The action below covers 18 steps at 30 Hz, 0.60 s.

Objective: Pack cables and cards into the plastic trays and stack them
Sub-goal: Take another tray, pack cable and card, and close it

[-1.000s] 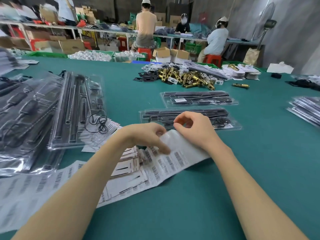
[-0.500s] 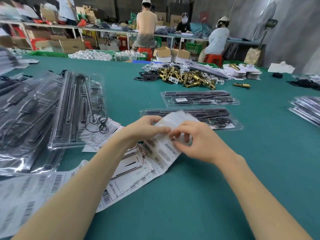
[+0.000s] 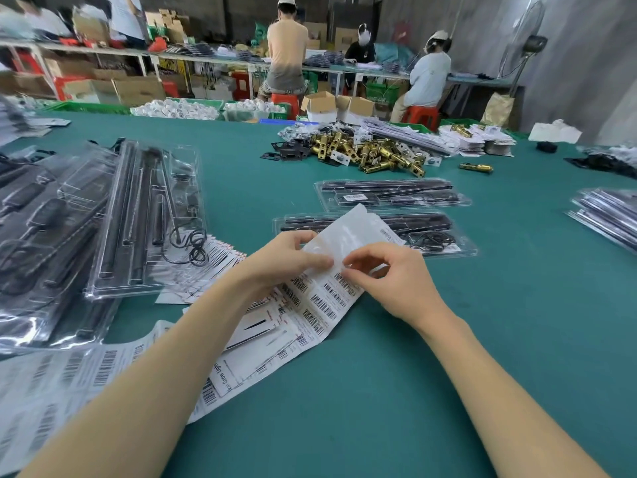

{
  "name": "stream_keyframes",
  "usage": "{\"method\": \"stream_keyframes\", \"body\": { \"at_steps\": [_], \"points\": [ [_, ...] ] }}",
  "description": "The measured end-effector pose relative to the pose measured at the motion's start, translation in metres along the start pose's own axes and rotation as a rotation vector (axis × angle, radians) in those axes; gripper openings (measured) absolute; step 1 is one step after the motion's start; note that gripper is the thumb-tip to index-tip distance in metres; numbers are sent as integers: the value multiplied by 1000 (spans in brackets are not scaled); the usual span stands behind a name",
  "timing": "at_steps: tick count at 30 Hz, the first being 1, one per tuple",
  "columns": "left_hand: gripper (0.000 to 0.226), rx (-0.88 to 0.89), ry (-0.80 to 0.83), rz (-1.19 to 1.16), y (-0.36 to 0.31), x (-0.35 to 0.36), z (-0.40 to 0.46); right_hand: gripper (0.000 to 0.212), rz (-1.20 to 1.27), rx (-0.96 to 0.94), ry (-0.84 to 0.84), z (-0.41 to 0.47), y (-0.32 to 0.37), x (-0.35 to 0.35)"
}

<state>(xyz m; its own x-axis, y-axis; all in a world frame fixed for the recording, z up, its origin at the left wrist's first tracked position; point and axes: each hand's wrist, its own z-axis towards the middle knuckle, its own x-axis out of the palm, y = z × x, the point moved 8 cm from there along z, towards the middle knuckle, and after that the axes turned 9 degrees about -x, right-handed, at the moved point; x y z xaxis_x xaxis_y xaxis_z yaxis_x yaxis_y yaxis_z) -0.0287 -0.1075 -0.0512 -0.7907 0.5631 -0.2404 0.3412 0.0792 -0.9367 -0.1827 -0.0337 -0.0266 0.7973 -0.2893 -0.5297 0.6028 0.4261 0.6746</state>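
Both hands meet over a long sheet of barcode labels lying on the green table. The left hand pinches the sheet's glossy, lifted far end between thumb and fingers, while the right hand nips a label at the sheet's edge with curled fingertips. Just beyond the hands lie two filled plastic trays holding black rods and coiled cables, one behind the other. To the left, a larger tray rests atop a heap of similar trays, with printed cards fanned out beneath its near corner. Brass hardware is piled farther back.
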Motion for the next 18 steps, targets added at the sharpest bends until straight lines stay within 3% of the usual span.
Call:
{"method": "stream_keyframes", "body": {
  "at_steps": [13,18],
  "points": [
    [20,-85,-84,-84,4,-3,2,14,-108,-236,-132,-6,23,1],
    [22,-99,-86,-96,6,-4,3,14,-96,-212,-137,-6,21,6]
  ]
}}
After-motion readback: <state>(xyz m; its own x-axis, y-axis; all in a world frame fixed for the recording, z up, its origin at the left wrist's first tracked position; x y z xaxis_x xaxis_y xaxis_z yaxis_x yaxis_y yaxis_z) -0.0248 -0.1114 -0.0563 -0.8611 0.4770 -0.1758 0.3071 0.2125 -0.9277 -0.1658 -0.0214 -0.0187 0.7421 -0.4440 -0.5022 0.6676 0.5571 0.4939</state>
